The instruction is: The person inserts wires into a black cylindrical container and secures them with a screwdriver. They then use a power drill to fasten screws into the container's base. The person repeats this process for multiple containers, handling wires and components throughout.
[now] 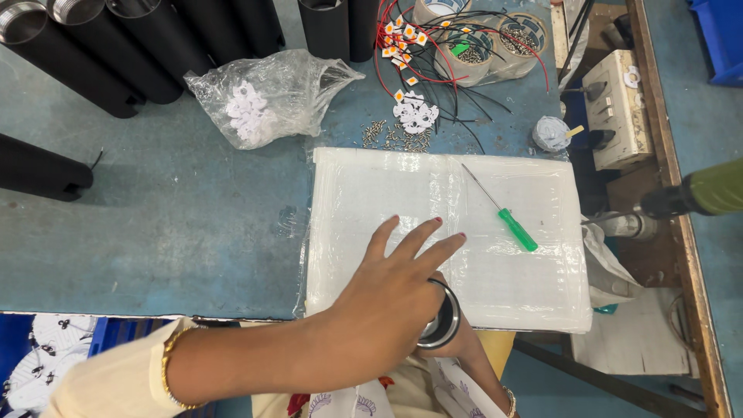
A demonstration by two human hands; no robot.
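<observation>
Left hand point(387, 298) is laid over a dark cylindrical housing point(441, 321) at the near edge of the white wrapped pad point(503, 286), fingers point(414, 240) spread. Right hand is mostly hidden beneath; its grip cannot be told. Green screwdriver point(507, 220) lies untouched on the pad. Screws point(395, 138) and wired parts point(422, 46) remain loose on the worktop point(170, 224); fitting appears not yet begun.

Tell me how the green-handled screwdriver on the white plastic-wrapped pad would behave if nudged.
The green-handled screwdriver has a rounded handle, so it would probably roll. The glossy white plastic-wrapped pad looks slick, so it may slide too. Its thin shaft suggests it is light.
</observation>
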